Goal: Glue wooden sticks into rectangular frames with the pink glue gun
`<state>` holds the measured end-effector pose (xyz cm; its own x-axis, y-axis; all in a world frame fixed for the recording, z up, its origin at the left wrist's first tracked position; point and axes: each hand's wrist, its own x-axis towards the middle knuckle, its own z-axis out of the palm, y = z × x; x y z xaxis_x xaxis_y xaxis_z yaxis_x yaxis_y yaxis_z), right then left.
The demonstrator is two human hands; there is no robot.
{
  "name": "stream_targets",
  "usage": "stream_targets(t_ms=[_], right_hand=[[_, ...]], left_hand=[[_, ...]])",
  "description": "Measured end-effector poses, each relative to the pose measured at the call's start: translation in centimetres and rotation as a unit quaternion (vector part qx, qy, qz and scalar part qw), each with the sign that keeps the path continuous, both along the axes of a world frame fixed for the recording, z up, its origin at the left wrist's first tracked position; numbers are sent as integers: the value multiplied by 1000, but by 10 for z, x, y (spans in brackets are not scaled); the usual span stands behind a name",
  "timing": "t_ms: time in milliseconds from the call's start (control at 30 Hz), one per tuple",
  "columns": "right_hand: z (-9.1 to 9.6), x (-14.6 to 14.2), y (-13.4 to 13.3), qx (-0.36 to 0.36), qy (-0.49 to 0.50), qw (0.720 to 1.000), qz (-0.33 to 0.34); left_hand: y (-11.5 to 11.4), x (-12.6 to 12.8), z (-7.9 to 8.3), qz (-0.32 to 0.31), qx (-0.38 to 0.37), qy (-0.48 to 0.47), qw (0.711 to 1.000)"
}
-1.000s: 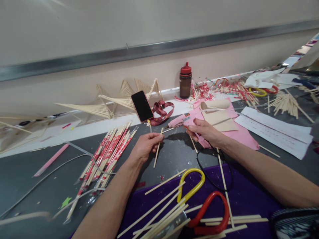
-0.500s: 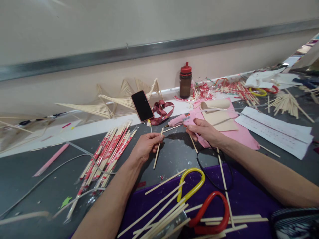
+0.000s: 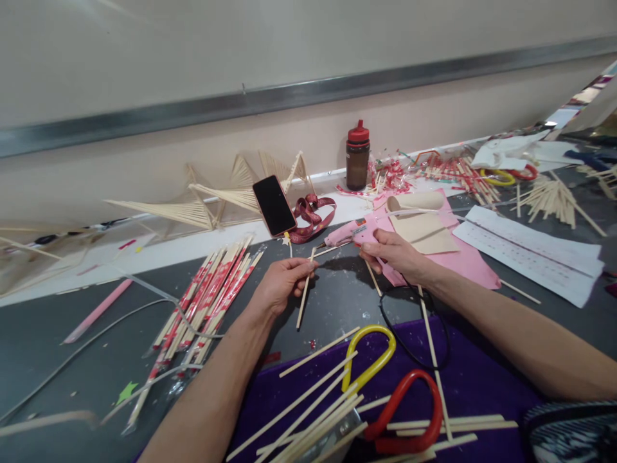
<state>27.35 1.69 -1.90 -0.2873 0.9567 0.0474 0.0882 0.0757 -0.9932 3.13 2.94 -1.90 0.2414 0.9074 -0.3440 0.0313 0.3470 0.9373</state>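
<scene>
Between the fingertips of my left hand (image 3: 288,281) is a short wooden stick (image 3: 303,301), its lower end slanting toward me. My right hand (image 3: 391,253) is wrapped round a pink glue gun (image 3: 351,232), whose nozzle points left and meets or nearly meets the stick's upper end. Another thin stick (image 3: 332,250) lies just behind the nozzle. Close to me, a pair of scissors with one yellow handle (image 3: 370,373) and one red handle (image 3: 409,411) rests among loose sticks (image 3: 313,418) on purple material (image 3: 409,347).
Packaged chopsticks (image 3: 207,296) and a cable (image 3: 91,341) lie left. Behind are a phone (image 3: 274,205), a red strap (image 3: 313,222), fan-shaped stick structures (image 3: 178,212) and a bottle (image 3: 357,157). Pink sheet (image 3: 475,260), papers (image 3: 530,254) and cut sticks (image 3: 552,200) spread right.
Almost nothing differs. The view has shifted very slightly; both hands, the stick and the glue gun hold nearly the same positions.
</scene>
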Motion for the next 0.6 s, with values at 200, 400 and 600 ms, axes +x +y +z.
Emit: stream_targets(t_ms=[200, 400, 600], right_hand=[[-5, 1, 1, -5, 7, 1000, 5], [-1, 0, 1, 1, -19, 1000, 2], [0, 0, 1, -2, -26, 1000, 7]], left_hand=[[0, 0, -1, 6, -4, 1, 1000], [-1, 1, -1, 1, -5, 4, 1000], [0, 1, -1, 5, -8, 3, 1000]])
